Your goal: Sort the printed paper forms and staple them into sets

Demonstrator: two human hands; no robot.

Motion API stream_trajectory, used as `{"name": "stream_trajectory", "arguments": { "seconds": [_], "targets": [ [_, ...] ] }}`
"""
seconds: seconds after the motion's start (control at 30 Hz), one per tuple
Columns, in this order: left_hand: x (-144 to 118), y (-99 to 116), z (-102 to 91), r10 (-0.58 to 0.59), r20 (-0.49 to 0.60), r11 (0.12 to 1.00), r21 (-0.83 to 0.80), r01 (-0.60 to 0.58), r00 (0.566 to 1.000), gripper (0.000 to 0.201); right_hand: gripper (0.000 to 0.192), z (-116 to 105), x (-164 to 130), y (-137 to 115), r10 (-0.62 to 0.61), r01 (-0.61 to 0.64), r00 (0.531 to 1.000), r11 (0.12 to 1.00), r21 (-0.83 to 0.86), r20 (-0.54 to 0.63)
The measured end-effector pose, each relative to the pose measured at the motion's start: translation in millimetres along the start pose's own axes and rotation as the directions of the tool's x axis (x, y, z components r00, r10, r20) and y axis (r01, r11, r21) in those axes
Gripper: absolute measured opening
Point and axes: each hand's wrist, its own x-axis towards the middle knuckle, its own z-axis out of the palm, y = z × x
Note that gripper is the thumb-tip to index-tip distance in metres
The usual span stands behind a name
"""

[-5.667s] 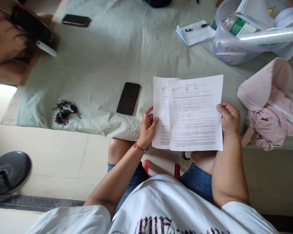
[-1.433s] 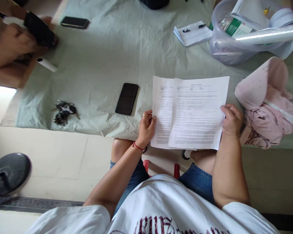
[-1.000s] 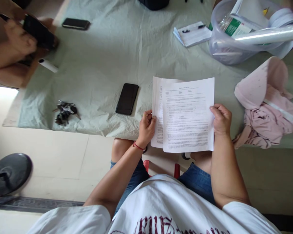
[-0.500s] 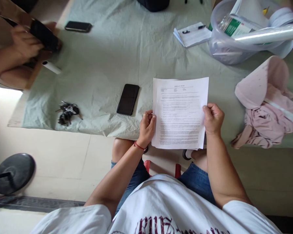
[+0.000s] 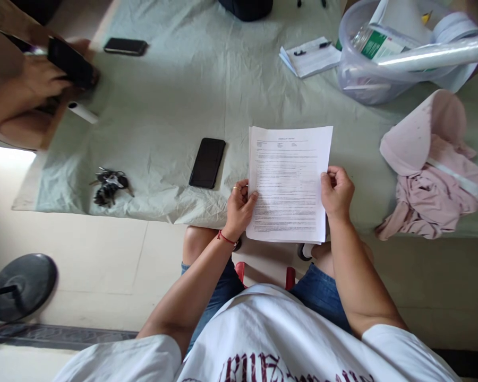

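You sat at the cloth-covered desk (image 5: 163, 95), a squared stack of printed papers (image 5: 289, 183) held over its near edge above your lap. Your left hand (image 5: 239, 209) pinched the stack's left margin; your right hand (image 5: 336, 191) gripped the right. You appeared mid-alignment; tapping the edges flush needed both grips even. A black phone (image 5: 207, 162) lay just left.

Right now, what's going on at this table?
A seated person holds a stack of printed papers squared together, left hand on one side edge, right hand on the other, over the near edge of the cloth-covered table. A black phone and keys lie to the left. Another person's hand at far left handles a dark phone.
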Motion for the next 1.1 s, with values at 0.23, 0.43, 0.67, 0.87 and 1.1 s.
{"name": "stream_trajectory", "arguments": {
  "seconds": [0.23, 0.43, 0.67, 0.87, 1.1],
  "targets": [
    [0.3, -0.2, -0.2, 0.008, -0.008, 1.0, 0.016, -0.008, 1.0, 0.053, 0.043, -11.1, 5.6, 21.5, 0.024, -0.007, 0.991, 0.992, -0.124, 0.135],
    [1.3, 8.7, -2.3, -0.101, 0.093, 0.991, -0.081, 0.109, 0.991, 0.057, 0.059, -9.3, 0.1, 13.1, 0.128, -0.138, 0.961, 0.99, 0.025, 0.244],
    [3.3, 25.5, -4.8, -0.166, 0.183, 0.948, -0.24, 0.208, 0.969, 0.042, 0.061, -14.6, -6.3, -17.0, 0.203, -0.453, 0.843, 0.767, 0.455, 0.498],
    [22.8, 63.6, -9.2, -0.002, 0.195, 0.975, -0.217, 0.045, 0.981, 0.04, 0.071, -24.8, 10.2, -50.3, 0.18, -0.438, 0.868, 0.717, 0.543, 0.463],
    [46.6, 115.1, -12.1, 0.302, 0.204, 0.949, -0.151, -0.275, 0.931, 0.037, 0.07, -51.0, 39.5, -102.8, -0.081, -0.081, 0.961, 0.834, 0.545, 0.265]
  ]
}}
